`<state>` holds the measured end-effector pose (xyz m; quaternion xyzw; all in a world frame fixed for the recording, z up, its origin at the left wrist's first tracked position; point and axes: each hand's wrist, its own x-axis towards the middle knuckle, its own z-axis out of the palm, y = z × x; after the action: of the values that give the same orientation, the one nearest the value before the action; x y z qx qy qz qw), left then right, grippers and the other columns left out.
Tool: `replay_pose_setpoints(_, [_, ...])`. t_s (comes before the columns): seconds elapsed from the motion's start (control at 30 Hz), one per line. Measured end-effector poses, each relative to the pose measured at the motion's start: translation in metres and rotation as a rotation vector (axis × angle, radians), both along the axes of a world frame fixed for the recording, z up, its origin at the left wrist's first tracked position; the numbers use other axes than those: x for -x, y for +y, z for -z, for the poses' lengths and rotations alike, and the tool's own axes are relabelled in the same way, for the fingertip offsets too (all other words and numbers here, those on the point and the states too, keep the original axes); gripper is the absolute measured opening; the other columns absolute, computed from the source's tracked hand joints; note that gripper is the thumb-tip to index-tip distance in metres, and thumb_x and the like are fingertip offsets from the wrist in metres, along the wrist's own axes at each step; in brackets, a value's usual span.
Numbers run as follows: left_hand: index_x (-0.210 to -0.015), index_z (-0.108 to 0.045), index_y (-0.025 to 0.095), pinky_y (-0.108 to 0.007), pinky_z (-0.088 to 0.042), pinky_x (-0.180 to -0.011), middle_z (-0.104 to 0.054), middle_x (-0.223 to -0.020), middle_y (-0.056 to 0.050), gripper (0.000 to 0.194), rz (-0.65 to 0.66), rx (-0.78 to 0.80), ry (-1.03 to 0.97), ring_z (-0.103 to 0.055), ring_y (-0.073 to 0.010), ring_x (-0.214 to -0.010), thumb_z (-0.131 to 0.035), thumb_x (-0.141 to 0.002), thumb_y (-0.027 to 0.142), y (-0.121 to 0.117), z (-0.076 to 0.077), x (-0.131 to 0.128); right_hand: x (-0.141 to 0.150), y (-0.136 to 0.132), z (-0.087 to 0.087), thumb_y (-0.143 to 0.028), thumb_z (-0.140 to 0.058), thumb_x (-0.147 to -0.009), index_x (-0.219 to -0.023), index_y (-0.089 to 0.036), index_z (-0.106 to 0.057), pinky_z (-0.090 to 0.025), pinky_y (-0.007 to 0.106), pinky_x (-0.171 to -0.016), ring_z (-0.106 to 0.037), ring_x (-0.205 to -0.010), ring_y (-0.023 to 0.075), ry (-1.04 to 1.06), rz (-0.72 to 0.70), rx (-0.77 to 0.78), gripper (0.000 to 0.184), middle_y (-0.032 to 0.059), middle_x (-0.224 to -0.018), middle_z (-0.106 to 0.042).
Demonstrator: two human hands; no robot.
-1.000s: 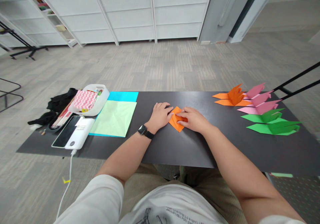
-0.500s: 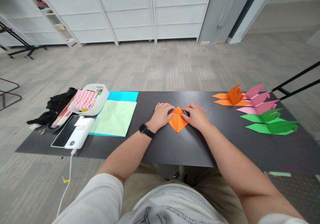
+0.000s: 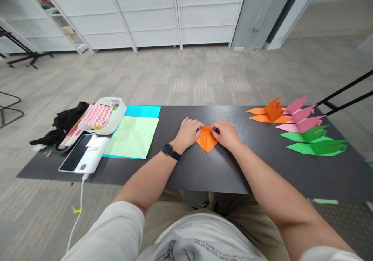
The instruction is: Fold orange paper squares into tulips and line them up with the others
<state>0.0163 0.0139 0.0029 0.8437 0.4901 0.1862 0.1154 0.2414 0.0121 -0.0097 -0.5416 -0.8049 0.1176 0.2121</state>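
A folded orange origami paper [image 3: 207,142] lies on the dark table in front of me, diamond-shaped with creases running to its near point. My left hand [image 3: 190,131] holds its upper left edge, fingers closed on it. On the other side, my right hand [image 3: 225,134] pinches the top right edge, thumb and fingers bent together. The fingertips hide part of the paper's upper sides. A black watch [image 3: 167,149] sits on my left wrist.
Folded paper figures in orange [image 3: 272,111], pink [image 3: 301,117] and green [image 3: 317,147] stand at the right. To the left lie light green paper [image 3: 134,136], blue paper [image 3: 142,111], a white basket [image 3: 119,117], a phone [image 3: 76,154] and a cabled white power bank [image 3: 92,156].
My right fingers have shifted slightly inward at the paper's top and now cover more of its upper right side. The left hand has barely moved.
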Motion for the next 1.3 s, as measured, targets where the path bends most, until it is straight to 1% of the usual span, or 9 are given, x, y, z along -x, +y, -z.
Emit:
replay_pose_setpoints(0.2, [-0.104,-0.073,0.025,-0.049,-0.036,-0.123,-0.075,-0.106,-0.002,0.016,0.039,-0.105,0.090,-0.065,-0.0226,-0.104,-0.059,-0.101,0.017,0.000,0.000,-0.001,0.001,0.001,-0.002,-0.019,-0.065,-0.093,-0.098,-0.024,-0.074,-0.033,0.037,-0.081,-0.063,-0.097,0.0247,-0.047,-0.008,-0.027,0.012,0.0044,-0.096,-0.072])
replay_pose_setpoints(0.3, [-0.104,-0.073,0.025,-0.046,-0.039,-0.119,-0.075,-0.107,-0.003,0.017,0.063,-0.109,0.113,-0.065,-0.0224,-0.103,-0.058,-0.102,0.018,-0.002,-0.002,0.000,-0.001,0.000,-0.004,-0.017,-0.063,-0.093,-0.099,-0.025,-0.076,-0.034,0.037,-0.081,-0.062,-0.098,0.0247,-0.063,-0.036,-0.026,0.016,0.0054,-0.099,-0.074])
replay_pose_setpoints(0.43, [-0.105,-0.076,0.026,-0.045,-0.040,-0.117,-0.076,-0.109,-0.003,0.021,0.082,-0.087,0.140,-0.066,-0.0226,-0.105,-0.057,-0.102,0.018,-0.005,-0.007,0.003,-0.004,-0.003,-0.008,-0.014,-0.062,-0.093,-0.100,-0.025,-0.078,-0.036,0.037,-0.083,-0.063,-0.101,0.0250,-0.090,-0.073,-0.026,0.020,0.0059,-0.104,-0.075])
replay_pose_setpoints(0.63, [-0.105,-0.080,0.025,-0.050,-0.039,-0.121,-0.076,-0.107,-0.004,0.025,0.090,-0.064,0.168,-0.068,-0.0232,-0.105,-0.056,-0.102,0.021,-0.012,-0.014,0.005,-0.009,-0.007,-0.010,-0.013,-0.063,-0.092,-0.101,-0.026,-0.080,-0.038,0.039,-0.088,-0.063,-0.104,0.0255,-0.079,-0.097,-0.015,0.023,0.0058,-0.110,-0.075])
replay_pose_setpoints(0.77, [-0.101,-0.081,0.025,-0.052,-0.037,-0.122,-0.075,-0.103,-0.004,0.027,0.076,-0.083,0.180,-0.067,-0.0232,-0.102,-0.054,-0.105,0.029,-0.014,-0.013,0.002,-0.007,-0.008,-0.011,-0.021,-0.065,-0.096,-0.099,-0.026,-0.080,-0.039,0.039,-0.088,-0.063,-0.104,0.0255,-0.074,-0.085,0.011,0.016,0.0059,-0.107,-0.075])
replay_pose_setpoints(0.87, [-0.110,-0.080,0.026,-0.053,-0.035,-0.123,-0.075,-0.107,-0.005,0.025,0.042,-0.083,0.176,-0.066,-0.0237,-0.104,-0.057,-0.106,0.035,-0.015,-0.011,-0.002,-0.003,-0.008,-0.011,-0.027,-0.068,-0.097,-0.096,-0.025,-0.079,-0.039,0.039,-0.087,-0.063,-0.102,0.0258,-0.091,-0.059,0.025,0.011,0.0066,-0.105,-0.074])
replay_pose_setpoints(0.93, [-0.118,-0.079,0.028,-0.053,-0.034,-0.124,-0.074,-0.109,-0.005,0.023,0.035,-0.085,0.182,-0.066,-0.0241,-0.106,-0.061,-0.105,0.037,-0.015,-0.011,-0.005,0.000,-0.008,-0.011,-0.027,-0.070,-0.096,-0.100,-0.025,-0.079,-0.038,0.039,-0.086,-0.063,-0.102,0.0260,-0.103,-0.046,0.025,0.010,0.0067,-0.105,-0.073])
replay_pose_setpoints(1.07, [-0.117,-0.081,0.032,-0.054,-0.034,-0.124,-0.071,-0.108,-0.004,0.023,0.038,-0.078,0.219,-0.064,-0.0237,-0.105,-0.061,-0.106,0.038,-0.016,-0.012,-0.006,0.002,-0.009,-0.010,-0.027,-0.071,-0.098,-0.112,-0.029,-0.081,-0.038,0.039,-0.085,-0.063,-0.105,0.0265,-0.117,-0.054,0.015,0.018,0.0063,-0.107,-0.073])
replay_pose_setpoints(1.3, [-0.110,-0.083,0.030,-0.060,-0.032,-0.125,-0.069,-0.106,-0.005,0.023,0.034,-0.098,0.268,-0.063,-0.0255,-0.105,-0.062,-0.106,0.037,-0.020,-0.014,-0.010,0.006,-0.014,-0.013,-0.029,-0.066,-0.101,-0.112,-0.031,-0.085,-0.036,0.040,-0.082,-0.061,-0.102,0.0273,-0.214,-0.058,0.000,0.022,0.0078,-0.108,-0.073])
